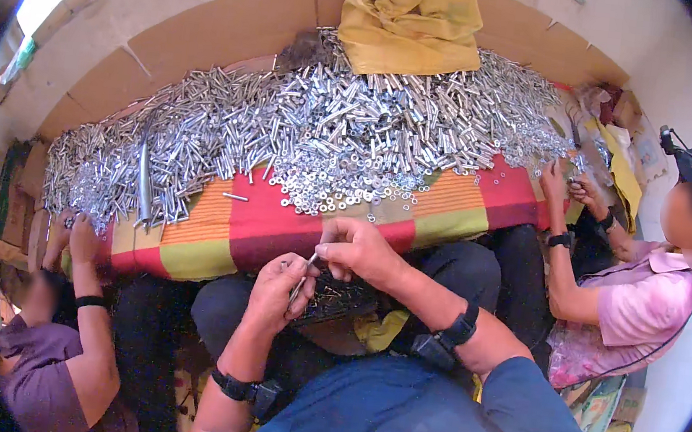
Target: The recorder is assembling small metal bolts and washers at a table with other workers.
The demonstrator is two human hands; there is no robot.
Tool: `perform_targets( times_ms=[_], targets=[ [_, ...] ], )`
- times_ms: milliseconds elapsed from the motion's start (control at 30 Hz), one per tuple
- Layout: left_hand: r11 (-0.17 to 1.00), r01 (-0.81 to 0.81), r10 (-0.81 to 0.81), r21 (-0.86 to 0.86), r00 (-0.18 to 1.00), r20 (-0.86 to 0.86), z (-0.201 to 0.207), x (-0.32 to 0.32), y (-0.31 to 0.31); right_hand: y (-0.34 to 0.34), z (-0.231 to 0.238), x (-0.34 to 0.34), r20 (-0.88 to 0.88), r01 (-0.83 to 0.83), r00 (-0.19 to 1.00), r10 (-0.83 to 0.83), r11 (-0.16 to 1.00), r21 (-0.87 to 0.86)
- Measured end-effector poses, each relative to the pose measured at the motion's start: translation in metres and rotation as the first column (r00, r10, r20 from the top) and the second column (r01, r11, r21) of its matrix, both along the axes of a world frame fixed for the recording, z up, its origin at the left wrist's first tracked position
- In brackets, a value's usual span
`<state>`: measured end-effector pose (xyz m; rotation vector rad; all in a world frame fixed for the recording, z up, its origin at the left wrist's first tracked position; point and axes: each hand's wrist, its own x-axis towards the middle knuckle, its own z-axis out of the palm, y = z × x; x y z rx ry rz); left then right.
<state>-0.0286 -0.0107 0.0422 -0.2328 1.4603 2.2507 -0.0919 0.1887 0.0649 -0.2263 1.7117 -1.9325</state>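
Our left hand (pixel 284 284) pinches a slim metal pin (pixel 311 263), fingers narrow around it; its long axis runs roughly 1 to 7 o'clock. Our right hand (pixel 359 253) is nearer the 1 o'clock end, fingertips right at it; can't tell if they grip or just touch. Loose washers (pixel 309 204) sit at 12 o'clock from both hands.

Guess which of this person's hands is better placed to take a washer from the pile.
Probably the right hand: it sits nearer the washers, at the upper end of the metal rod, while the left hand grips the rod lower down.
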Motion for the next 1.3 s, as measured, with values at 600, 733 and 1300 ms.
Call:
perform_targets(
  times_ms=[600,733,1300],
  targets=[
    [0.996,0.001,-0.003,-0.093,1.0,-0.017,-0.003,0.002,-0.006,0.048,-0.042,-0.143,-0.819,0.722,0.563,-0.108,0.546,0.424],
    [0.996,0.007,-0.01,-0.087,1.0,-0.03,0.002,0.001,-0.005,0.052,-0.048,-0.149,-0.744,0.704,0.632,-0.217,0.562,0.434],
    [0.985,-0.035,0.026,-0.171,0.998,-0.055,0.006,0.006,-0.005,0.025,0.016,-0.013,0.079,0.033,0.996,-0.028,0.997,-0.065]
  ],
)
